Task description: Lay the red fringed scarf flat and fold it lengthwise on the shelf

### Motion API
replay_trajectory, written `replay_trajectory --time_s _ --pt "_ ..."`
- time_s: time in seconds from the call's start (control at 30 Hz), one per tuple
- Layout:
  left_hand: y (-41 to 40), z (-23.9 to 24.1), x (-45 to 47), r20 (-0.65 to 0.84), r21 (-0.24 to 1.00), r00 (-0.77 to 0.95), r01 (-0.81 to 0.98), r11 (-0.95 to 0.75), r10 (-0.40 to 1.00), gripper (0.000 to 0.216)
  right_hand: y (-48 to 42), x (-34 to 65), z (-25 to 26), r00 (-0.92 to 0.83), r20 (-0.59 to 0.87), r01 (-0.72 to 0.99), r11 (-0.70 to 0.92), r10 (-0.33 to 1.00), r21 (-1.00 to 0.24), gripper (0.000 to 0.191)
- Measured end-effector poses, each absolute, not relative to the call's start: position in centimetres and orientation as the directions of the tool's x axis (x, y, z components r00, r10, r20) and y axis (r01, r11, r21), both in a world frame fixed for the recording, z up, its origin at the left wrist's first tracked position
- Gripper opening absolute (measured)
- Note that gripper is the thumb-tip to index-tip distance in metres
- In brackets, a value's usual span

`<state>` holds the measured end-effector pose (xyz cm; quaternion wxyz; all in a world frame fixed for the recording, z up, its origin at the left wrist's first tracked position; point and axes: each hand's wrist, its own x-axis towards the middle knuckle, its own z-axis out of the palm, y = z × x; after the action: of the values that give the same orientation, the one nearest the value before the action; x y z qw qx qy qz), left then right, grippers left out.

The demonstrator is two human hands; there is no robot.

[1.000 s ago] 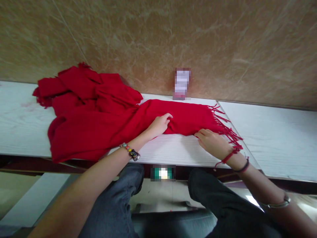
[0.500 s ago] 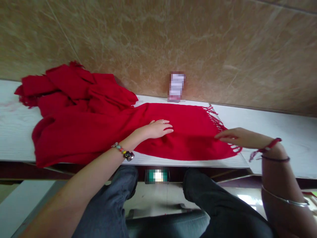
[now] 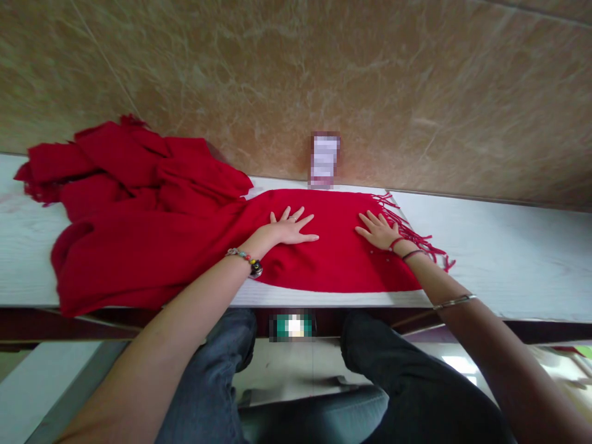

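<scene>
Red cloth scarf with a long fringe (image 3: 208,231) is lying lengthwise along a white wood-grain table (image 3: 509,253), at the foot of a brown marbled wall (image 3: 277,80). At the far left it is bunching in heaped folds, and its near edge is hanging slightly over the table's front. A multicoloured bead bracelet (image 3: 245,258) is circling the left wrist. The left hand (image 3: 293,228) is resting open, palm down with fingers spread, on the flatter stretch of the scarf. Farther along, a pixelated pink-and-white block (image 3: 324,159) is standing upright at the table's back, near the wall. The right hand (image 3: 377,231) is also lying open, fingers fanned, on the scarf just beside the fringed end. A thin red cord bracelet (image 3: 395,243) is encircling its wrist, and a silver bangle (image 3: 456,302) is sitting higher on the forearm.
</scene>
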<state>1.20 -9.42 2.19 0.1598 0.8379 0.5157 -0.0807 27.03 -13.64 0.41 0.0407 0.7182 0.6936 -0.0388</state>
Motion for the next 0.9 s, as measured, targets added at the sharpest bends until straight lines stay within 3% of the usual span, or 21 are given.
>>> replay_trajectory --time_s 0.23,0.43,0.57,0.67,0.83,0.9 --pt "-11.3 2.2 0.7 -0.28 0.168 0.521 0.854 -0.493 0.806 0.086 -16.3 27.3 -0.5 0.011 -0.056 0.999 -0.008 0.998 0.045 0.066" --pt "-11.9 2.4 2.2 -0.283 0.151 0.473 0.881 -0.448 0.834 0.084 -15.4 27.2 -0.1 0.134 -0.087 0.991 -0.131 0.987 0.031 0.07" --pt "-13.7 2.2 1.8 -0.313 0.169 0.568 0.822 -0.544 0.761 0.08 -16.0 28.1 -1.2 -0.026 0.002 0.999 0.026 1.0 0.026 0.065" --pt "-13.5 2.3 0.9 -0.321 0.154 0.508 0.861 -0.486 0.799 0.088 -16.9 29.9 -2.3 -0.156 0.056 0.988 0.155 0.986 0.015 0.06" --pt "-10.3 4.2 2.5 -0.424 0.052 0.435 0.887 -0.458 0.795 0.093 -14.3 31.4 -1.1 -0.082 0.103 0.997 0.082 0.991 0.006 0.055" --pt "-9.5 5.0 4.1 -0.37 0.038 0.443 0.885 -0.464 0.816 0.086 -12.3 31.5 0.1 -0.066 0.119 0.998 0.063 0.991 0.026 0.048"
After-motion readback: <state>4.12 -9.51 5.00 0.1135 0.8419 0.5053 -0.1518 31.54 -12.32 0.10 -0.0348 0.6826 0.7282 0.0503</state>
